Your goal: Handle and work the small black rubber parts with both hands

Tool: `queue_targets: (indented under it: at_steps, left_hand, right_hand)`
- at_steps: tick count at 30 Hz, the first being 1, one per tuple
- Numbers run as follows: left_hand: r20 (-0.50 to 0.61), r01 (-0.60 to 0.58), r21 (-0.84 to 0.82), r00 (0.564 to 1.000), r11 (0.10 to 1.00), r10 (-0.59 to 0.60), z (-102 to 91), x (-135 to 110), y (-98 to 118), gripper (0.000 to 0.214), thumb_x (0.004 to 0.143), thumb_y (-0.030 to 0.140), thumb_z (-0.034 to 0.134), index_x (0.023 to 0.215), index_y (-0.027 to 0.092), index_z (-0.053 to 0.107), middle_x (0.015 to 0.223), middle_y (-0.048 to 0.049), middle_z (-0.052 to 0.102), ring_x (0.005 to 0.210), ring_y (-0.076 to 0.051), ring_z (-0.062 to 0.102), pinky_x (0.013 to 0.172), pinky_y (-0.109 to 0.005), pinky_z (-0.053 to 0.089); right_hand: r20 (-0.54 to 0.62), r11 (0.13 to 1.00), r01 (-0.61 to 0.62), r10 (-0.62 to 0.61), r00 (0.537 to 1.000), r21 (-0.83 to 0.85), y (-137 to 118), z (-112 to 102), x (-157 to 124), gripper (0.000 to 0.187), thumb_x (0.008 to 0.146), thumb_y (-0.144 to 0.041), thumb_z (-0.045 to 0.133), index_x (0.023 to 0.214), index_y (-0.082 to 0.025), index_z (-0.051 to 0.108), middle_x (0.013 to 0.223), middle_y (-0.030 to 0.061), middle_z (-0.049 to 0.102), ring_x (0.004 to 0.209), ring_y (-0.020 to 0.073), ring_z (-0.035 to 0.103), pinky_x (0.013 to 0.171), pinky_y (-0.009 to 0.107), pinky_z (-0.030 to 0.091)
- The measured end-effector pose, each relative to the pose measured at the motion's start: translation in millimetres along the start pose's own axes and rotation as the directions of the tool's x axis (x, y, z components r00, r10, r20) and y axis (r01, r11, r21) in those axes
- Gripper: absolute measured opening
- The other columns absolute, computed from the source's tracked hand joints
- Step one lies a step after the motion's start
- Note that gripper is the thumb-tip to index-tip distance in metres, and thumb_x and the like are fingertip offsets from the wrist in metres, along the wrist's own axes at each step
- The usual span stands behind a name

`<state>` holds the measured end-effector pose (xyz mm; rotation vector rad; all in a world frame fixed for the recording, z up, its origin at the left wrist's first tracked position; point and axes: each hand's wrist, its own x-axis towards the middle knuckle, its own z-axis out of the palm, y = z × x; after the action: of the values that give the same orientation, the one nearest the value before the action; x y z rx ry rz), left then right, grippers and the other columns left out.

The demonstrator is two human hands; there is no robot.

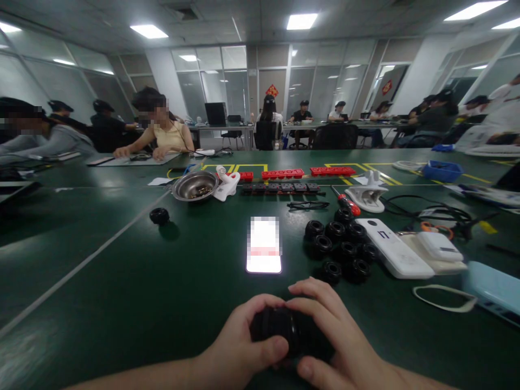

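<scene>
At the near edge of the table, my left hand (252,341) wraps its thumb and fingers round a black wheel (278,325). My right hand (337,330) curls over the same wheel from the other side, fingertips at its top and thumb low down. Dark shadow between the palms hides the wheel's lower part. Beyond the hands lies a phone (264,246) with its screen lit. A cluster of similar black wheels (347,252) rests to the right of the phone. One more black wheel (160,216) stands alone at the left.
A metal bowl (195,187) holds small brass-coloured bits. Red trays (282,174), a black strip (284,189) and a screwdriver (347,204) lie farther back. On the right are a white power bank (392,249), cables (434,208) and a blue basket (442,170). Other people sit beyond.
</scene>
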<state>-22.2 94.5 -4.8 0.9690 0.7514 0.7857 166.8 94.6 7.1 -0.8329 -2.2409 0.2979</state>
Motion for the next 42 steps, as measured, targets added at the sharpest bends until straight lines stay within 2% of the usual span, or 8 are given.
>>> queue_targets:
  at_steps: [8, 14, 17, 24, 30, 32, 37, 42]
  left_hand:
    - [0.022, 0.004, -0.047, 1.000, 0.999, -0.003, -5.1, 3.5, -10.8, 0.053, 0.056, 0.050, 0.070, 0.090, 0.012, 0.056, 0.062, -0.0025, 0.061, 0.051, -0.012, 0.058, 0.048, -0.021, 0.044]
    - [0.002, 0.016, -0.010, 1.000, 1.000, -0.016, 0.0, 0.4, -2.6, 0.049, 0.054, 0.043, 0.074, 0.090, 0.015, 0.056, 0.071, -0.0010, 0.060, 0.055, -0.011, 0.056, 0.052, -0.022, 0.044]
    - [-0.008, 0.011, 0.012, 1.000, 1.000, -0.011, -0.3, 0.0, -2.1, 0.050, 0.054, 0.042, 0.075, 0.092, 0.016, 0.055, 0.074, -0.0002, 0.058, 0.057, -0.010, 0.054, 0.052, -0.021, 0.043]
    - [-0.002, 0.014, -0.007, 1.000, 1.000, -0.014, -3.5, 2.8, -6.1, 0.055, 0.057, 0.053, 0.068, 0.092, 0.012, 0.056, 0.069, -0.0025, 0.060, 0.054, -0.012, 0.057, 0.050, -0.022, 0.045]
    - [0.004, 0.007, -0.009, 1.000, 1.000, -0.007, -1.0, 2.0, -1.7, 0.049, 0.057, 0.046, 0.071, 0.091, 0.014, 0.056, 0.070, -0.0011, 0.060, 0.056, -0.011, 0.057, 0.051, -0.020, 0.044]
    - [0.005, 0.006, -0.005, 1.000, 1.000, -0.006, -0.1, 1.4, -0.3, 0.049, 0.056, 0.044, 0.073, 0.091, 0.014, 0.057, 0.071, -0.0006, 0.060, 0.056, -0.010, 0.056, 0.051, -0.020, 0.044]
    - [0.009, -0.008, -0.013, 1.000, 1.000, 0.008, -1.8, 1.4, -5.4, 0.053, 0.057, 0.047, 0.071, 0.096, 0.013, 0.057, 0.074, -0.0036, 0.062, 0.056, -0.011, 0.058, 0.051, -0.021, 0.045]
    - [0.004, 0.002, -0.022, 1.000, 1.000, -0.002, -4.7, 3.1, -11.6, 0.053, 0.059, 0.050, 0.068, 0.093, 0.011, 0.056, 0.061, -0.0034, 0.062, 0.050, -0.013, 0.059, 0.047, -0.021, 0.044]
  right_hand:
    - [0.000, 0.989, 0.137, -0.137, 0.991, -0.060, -1.0, 0.3, 1.4, 0.033, 0.080, -0.028, 0.054, 0.112, -0.020, 0.049, 0.109, 0.0092, 0.056, 0.106, 0.0228, 0.050, 0.092, 0.039, 0.040]
    - [-0.003, 1.000, 0.011, -0.011, 1.000, -0.023, -1.1, -0.5, -1.0, 0.051, 0.077, -0.046, 0.053, 0.116, -0.014, 0.045, 0.114, 0.0138, 0.051, 0.109, 0.0269, 0.047, 0.090, 0.040, 0.042]
    - [0.020, 0.999, -0.021, 0.022, 1.000, -0.039, -1.3, -0.5, -0.5, 0.045, 0.076, -0.048, 0.054, 0.109, -0.016, 0.051, 0.112, 0.0125, 0.052, 0.107, 0.0272, 0.048, 0.089, 0.042, 0.042]
    - [0.012, 0.992, 0.104, -0.104, 0.995, -0.076, -2.3, -0.4, 0.5, 0.035, 0.079, -0.028, 0.055, 0.112, -0.021, 0.050, 0.110, 0.0083, 0.056, 0.106, 0.0231, 0.050, 0.094, 0.040, 0.038]
    - [0.002, 1.000, -0.013, 0.013, 1.000, -0.017, 0.2, 1.8, -2.0, 0.050, 0.076, -0.043, 0.055, 0.116, -0.015, 0.044, 0.116, 0.0134, 0.049, 0.110, 0.0269, 0.046, 0.091, 0.041, 0.041]
    - [0.022, 1.000, -0.028, 0.028, 0.999, -0.010, 0.9, 2.4, -1.6, 0.048, 0.075, -0.046, 0.056, 0.113, -0.016, 0.047, 0.115, 0.0131, 0.049, 0.110, 0.0273, 0.045, 0.089, 0.042, 0.042]
    - [0.037, 0.999, 0.023, -0.022, 0.999, -0.047, -0.3, 1.6, 0.9, 0.041, 0.077, -0.035, 0.056, 0.114, -0.018, 0.047, 0.112, 0.0114, 0.051, 0.108, 0.0258, 0.047, 0.090, 0.040, 0.042]
    - [0.042, 0.995, 0.078, -0.076, 0.996, -0.061, -1.7, -0.6, 0.3, 0.039, 0.080, -0.028, 0.052, 0.118, -0.022, 0.046, 0.113, 0.0091, 0.053, 0.108, 0.0245, 0.049, 0.093, 0.040, 0.039]
